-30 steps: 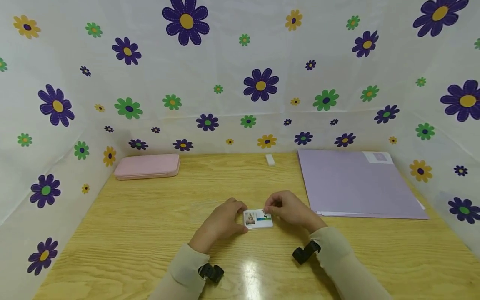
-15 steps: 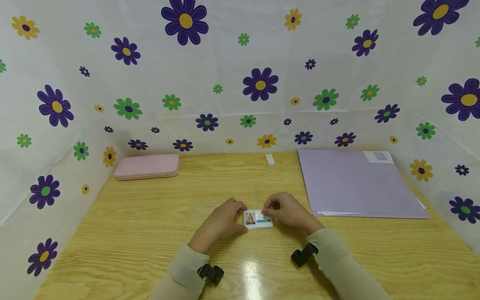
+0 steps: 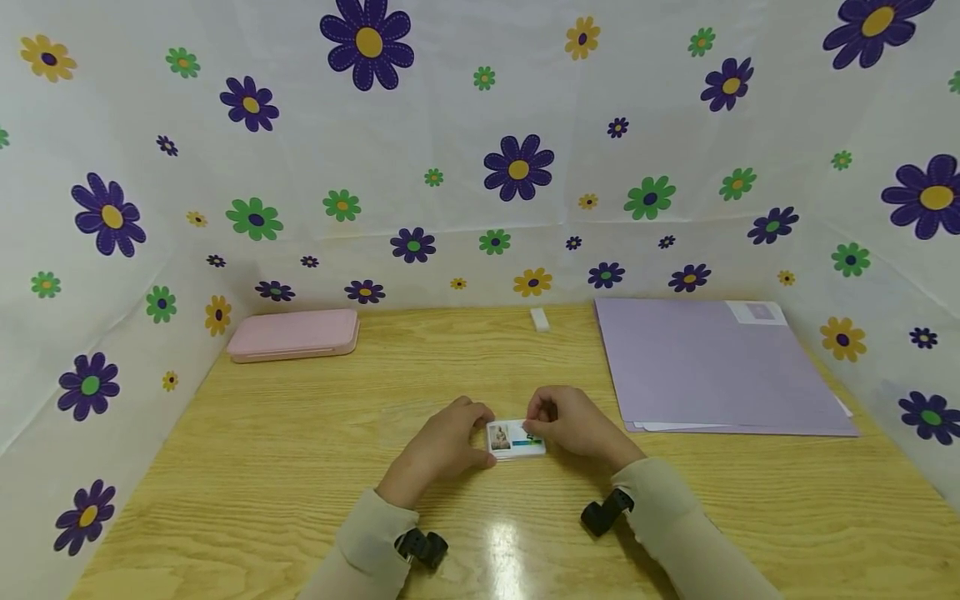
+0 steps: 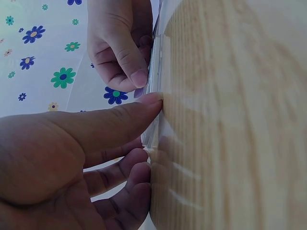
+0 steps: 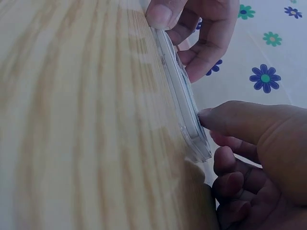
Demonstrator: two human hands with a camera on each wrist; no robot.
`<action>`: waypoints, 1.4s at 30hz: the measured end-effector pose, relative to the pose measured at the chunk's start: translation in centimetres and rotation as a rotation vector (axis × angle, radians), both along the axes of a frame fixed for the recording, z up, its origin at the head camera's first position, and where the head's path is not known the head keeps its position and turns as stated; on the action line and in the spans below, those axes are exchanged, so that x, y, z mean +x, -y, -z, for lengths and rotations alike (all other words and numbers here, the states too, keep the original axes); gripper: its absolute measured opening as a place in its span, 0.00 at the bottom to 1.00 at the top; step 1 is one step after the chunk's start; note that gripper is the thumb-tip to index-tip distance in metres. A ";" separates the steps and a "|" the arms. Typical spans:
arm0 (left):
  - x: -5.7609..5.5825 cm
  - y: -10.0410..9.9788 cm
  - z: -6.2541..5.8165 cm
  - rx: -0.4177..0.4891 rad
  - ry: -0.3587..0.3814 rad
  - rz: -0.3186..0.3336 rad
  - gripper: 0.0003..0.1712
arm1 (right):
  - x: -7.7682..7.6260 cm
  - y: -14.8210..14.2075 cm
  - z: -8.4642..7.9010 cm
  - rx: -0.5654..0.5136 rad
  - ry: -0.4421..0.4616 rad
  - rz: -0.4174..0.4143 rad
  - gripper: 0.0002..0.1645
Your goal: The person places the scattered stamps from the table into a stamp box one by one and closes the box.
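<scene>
A small flat card case (image 3: 517, 450), clear-edged and white with a printed picture and a blue-green strip, lies on the wooden table. My left hand (image 3: 442, 442) holds it by its left end, thumb at the near edge and fingers at the far edge. Bent over its upper right part, my right hand (image 3: 573, 421) pinches what looks like a thin printed piece against the face; the fingertips hide most of it. In the right wrist view, the right thumb (image 5: 230, 117) touches the face of the case. Its clear layered edge shows side-on in both wrist views.
Beyond the hands a white eraser-like block (image 3: 540, 320) lies at the back. A pink case (image 3: 294, 335) sits back left, a purple folder (image 3: 712, 367) with papers at right. A faint clear sheet (image 3: 397, 421) lies beside the left hand. Flowered cloth (image 3: 450, 125) surrounds the table.
My right fingertips have shifted slightly left and toward me over the case's face, covering a bit more of the print. My left hand and the case stay put.
</scene>
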State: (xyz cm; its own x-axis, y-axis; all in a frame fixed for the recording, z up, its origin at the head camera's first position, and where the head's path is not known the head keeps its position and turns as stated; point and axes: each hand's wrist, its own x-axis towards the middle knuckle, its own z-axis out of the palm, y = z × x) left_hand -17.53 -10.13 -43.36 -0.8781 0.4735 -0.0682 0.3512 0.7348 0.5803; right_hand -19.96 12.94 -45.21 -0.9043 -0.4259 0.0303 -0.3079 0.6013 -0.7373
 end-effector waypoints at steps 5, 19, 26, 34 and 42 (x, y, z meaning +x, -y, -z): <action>0.0 0.0 0.0 -0.009 -0.008 0.000 0.30 | 0.1 0.0 -0.1 -0.002 -0.019 -0.010 0.06; 0.1 -0.1 0.0 -0.006 -0.010 -0.002 0.30 | -0.2 -0.9 -0.3 -0.063 0.025 0.008 0.04; 0.2 -0.1 -0.2 -0.003 -0.012 0.006 0.30 | -0.3 -0.8 -0.4 -0.070 0.023 0.033 0.05; 0.1 0.1 -0.3 0.004 0.001 0.033 0.31 | -0.4 -0.9 -0.6 -0.084 0.056 0.038 0.07; -0.3 0.7 -0.2 0.042 0.029 0.044 0.32 | -0.3 -0.9 -1.1 -0.124 0.091 0.033 0.09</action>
